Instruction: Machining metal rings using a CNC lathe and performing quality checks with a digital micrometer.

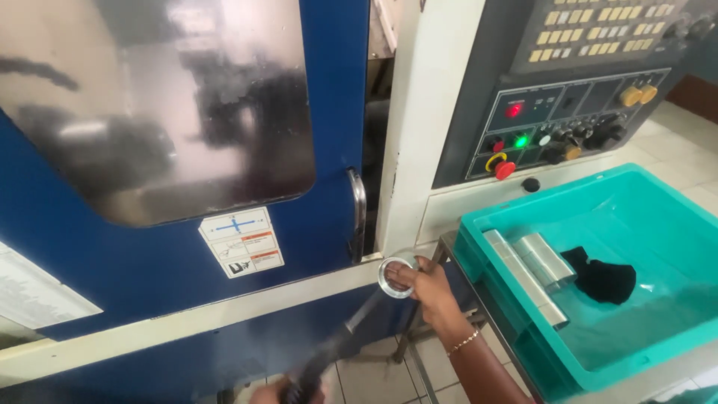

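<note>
right hand (426,288) holds metal ring (396,275), seemingly

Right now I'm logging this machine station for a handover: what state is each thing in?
Blue sliding door: almost shut, narrow gap at its handle edge.
Metal ring: held up in the right hand.
Air hose gun: gripped by the left hand, tip pointing at the ring.
Control panel: powered, red and green lamps lit.
Teal crate: open, holding metal bars and a black cloth.

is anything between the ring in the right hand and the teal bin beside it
Nothing visible does. The right hand holds the metal ring just left of the teal bin, with only open air up to the bin's near rim.
</note>
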